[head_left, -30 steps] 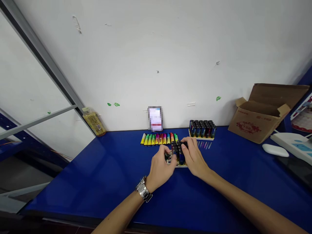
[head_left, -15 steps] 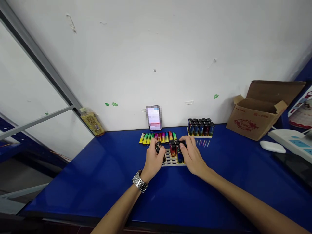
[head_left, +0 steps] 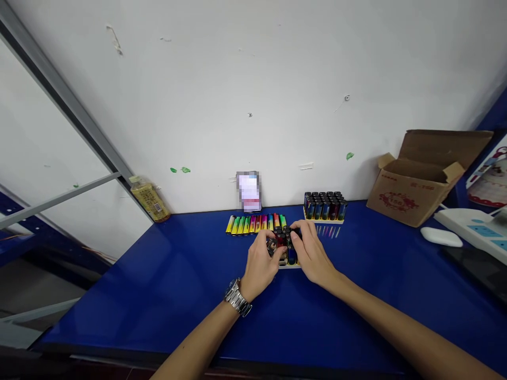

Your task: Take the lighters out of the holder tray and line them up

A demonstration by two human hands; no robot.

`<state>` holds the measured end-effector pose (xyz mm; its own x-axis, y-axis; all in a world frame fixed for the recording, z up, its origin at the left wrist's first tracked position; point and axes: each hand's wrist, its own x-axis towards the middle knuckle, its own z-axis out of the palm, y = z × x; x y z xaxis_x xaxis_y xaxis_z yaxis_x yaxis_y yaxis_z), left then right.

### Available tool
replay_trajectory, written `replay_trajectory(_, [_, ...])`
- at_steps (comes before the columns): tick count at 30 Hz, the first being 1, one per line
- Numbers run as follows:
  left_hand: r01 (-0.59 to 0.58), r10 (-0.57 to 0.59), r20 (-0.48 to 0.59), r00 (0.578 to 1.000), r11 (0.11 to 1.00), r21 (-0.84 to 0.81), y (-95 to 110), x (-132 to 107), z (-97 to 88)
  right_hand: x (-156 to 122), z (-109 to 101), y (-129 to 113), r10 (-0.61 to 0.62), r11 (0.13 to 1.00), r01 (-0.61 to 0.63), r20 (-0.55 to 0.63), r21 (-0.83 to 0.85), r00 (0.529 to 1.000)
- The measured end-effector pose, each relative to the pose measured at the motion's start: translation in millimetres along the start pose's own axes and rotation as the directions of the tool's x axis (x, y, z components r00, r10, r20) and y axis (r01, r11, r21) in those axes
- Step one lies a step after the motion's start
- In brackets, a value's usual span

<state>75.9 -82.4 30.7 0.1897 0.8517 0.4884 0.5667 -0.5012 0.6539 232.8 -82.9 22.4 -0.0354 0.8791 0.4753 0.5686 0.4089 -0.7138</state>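
A white rack point(head_left: 290, 266) with oval holes stands in front of me, holding several upright dark lighters point(head_left: 292, 255) with black ends. My left hand point(head_left: 262, 264), a metal watch on its wrist, closes its thumb and fingers around a black-ended lighter point(head_left: 271, 246) at the rack's left side. My right hand point(head_left: 312, 256) is at the right side, its fingers curled over the black ends and its thumb against the front. The fingers hide part of the rack. Behind it lies a row of bright multicoloured lighters point(head_left: 249, 225).
A second full rack of dark lighters point(head_left: 325, 206) stands by the wall, with small coloured sticks point(head_left: 328, 231) before it. A phone point(head_left: 249, 192) leans on the wall. A bottle point(head_left: 150, 199) is left; an open cardboard box point(head_left: 407, 192), white mouse point(head_left: 441, 237) and power strip point(head_left: 475, 227) are right.
My left hand has moved right, bringing the lighter in against those in the rack and covering the holes that showed before. My right hand has stayed almost in place.
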Motion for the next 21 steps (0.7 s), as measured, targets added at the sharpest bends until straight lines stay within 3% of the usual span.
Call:
replay_trajectory(7, [-0.005, 0.004, 0.046, 0.999, 1.0, 0.021, -3.4, 2.8, 0.7, -0.2, 1.2, -0.7, -0.013, 1.0, 0.013, -0.01, -0.003, 1.0])
replay_trajectory(15, [0.155, -0.167, -0.157, 0.973, 0.984, -0.087, -3.1, 14.6, -17.2, -0.1, -1.7, -0.9, 0.008, 1.0, -0.008, 0.014, -0.009, 1.0])
replay_trajectory(21, [0.136, -0.136, 0.016, 0.991, 0.965, -0.224, -8.1, 12.8, -15.0, 0.0, -1.8, -0.1, 0.006, 1.0, -0.006, 0.02, 0.002, 1.0])
